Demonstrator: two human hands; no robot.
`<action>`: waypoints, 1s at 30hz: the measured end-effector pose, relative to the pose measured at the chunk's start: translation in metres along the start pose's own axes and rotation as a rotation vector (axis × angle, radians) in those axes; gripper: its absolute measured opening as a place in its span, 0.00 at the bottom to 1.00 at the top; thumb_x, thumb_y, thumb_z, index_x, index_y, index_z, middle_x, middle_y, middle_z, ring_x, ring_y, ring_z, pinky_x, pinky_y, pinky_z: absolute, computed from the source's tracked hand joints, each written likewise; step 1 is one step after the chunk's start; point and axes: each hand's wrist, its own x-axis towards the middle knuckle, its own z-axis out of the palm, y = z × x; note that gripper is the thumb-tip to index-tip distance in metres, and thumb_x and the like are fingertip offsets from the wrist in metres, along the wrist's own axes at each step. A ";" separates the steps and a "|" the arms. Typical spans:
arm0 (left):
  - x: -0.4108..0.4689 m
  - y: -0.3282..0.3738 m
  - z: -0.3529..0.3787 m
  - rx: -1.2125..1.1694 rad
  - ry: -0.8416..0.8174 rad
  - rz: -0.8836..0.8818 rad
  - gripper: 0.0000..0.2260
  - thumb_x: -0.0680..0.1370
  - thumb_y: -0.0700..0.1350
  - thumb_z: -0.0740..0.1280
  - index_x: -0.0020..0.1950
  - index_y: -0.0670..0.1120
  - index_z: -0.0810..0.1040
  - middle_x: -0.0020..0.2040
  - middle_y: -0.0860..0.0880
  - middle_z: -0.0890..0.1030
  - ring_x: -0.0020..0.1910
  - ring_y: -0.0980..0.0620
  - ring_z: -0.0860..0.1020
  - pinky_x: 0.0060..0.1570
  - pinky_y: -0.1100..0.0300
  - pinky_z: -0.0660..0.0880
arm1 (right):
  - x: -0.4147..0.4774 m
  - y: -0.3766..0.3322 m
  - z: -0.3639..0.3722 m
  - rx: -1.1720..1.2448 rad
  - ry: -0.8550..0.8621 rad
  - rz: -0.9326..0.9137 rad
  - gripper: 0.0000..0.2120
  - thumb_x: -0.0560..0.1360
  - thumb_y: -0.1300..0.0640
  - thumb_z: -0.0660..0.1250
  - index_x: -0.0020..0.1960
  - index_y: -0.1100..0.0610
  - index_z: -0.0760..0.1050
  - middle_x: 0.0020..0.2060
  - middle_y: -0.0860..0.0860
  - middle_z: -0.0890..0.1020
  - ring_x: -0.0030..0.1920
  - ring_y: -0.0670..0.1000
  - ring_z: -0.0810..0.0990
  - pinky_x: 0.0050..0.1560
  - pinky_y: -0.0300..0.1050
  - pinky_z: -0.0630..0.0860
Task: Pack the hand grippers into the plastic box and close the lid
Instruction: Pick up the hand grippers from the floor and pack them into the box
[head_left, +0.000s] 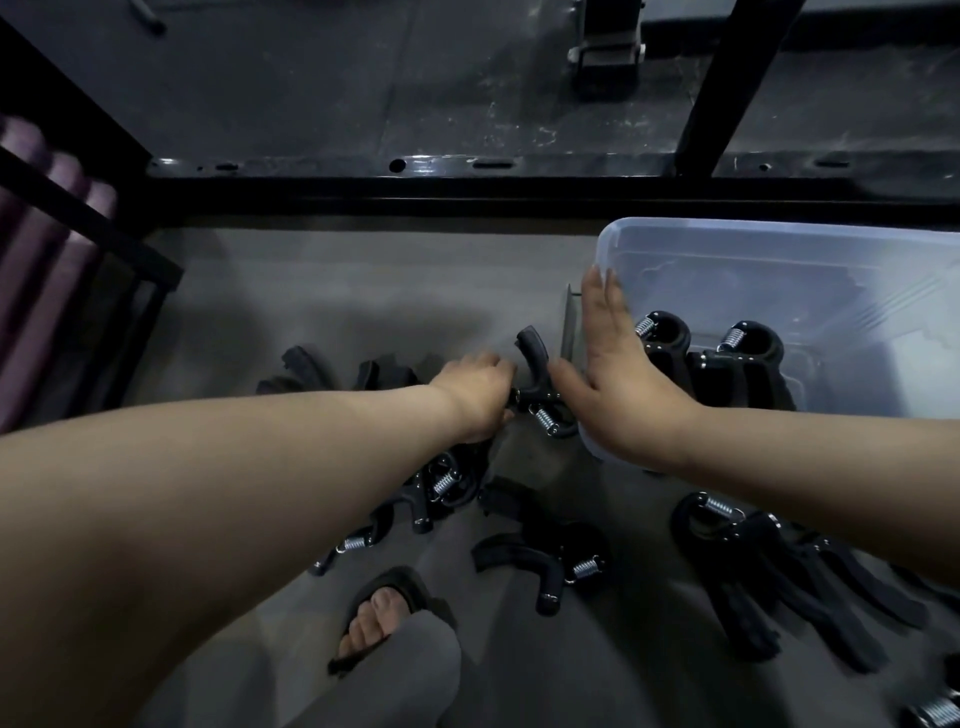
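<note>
While the floor (363, 291) spreads grey under us, the box (727, 231) stands lidless just right of our grip, with two grippers (748, 353) lying inside it. Loose grippers (540, 561) lie scattered nearer us than the grip and to both sides. Our right hand (618, 374), fingers straight, lies flat against the box's left wall. Our left hand (478, 395) curls round one gripper (532, 345), holding it just beside that wall.

left grip (478, 395) curled tight, right grip (618, 379) flat, palm down, both outstretched
</note>
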 end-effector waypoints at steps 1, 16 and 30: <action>0.001 0.001 0.000 0.017 0.038 0.035 0.23 0.75 0.53 0.67 0.67 0.46 0.68 0.62 0.44 0.72 0.63 0.41 0.71 0.59 0.50 0.68 | 0.000 -0.001 0.000 0.008 0.001 -0.001 0.40 0.81 0.50 0.57 0.77 0.50 0.30 0.77 0.49 0.30 0.78 0.54 0.40 0.68 0.42 0.43; 0.022 0.014 0.006 0.250 0.039 0.188 0.17 0.74 0.48 0.68 0.61 0.48 0.72 0.57 0.47 0.75 0.59 0.45 0.74 0.57 0.52 0.68 | -0.001 -0.002 -0.002 0.053 -0.032 0.002 0.40 0.81 0.48 0.56 0.76 0.46 0.27 0.75 0.46 0.27 0.78 0.49 0.39 0.67 0.39 0.43; -0.011 -0.024 -0.048 -0.096 0.445 0.074 0.13 0.82 0.51 0.59 0.61 0.46 0.72 0.57 0.44 0.76 0.58 0.41 0.73 0.58 0.50 0.67 | -0.001 -0.003 -0.002 -0.019 -0.023 0.005 0.40 0.80 0.46 0.56 0.77 0.48 0.28 0.76 0.49 0.28 0.78 0.52 0.38 0.72 0.46 0.45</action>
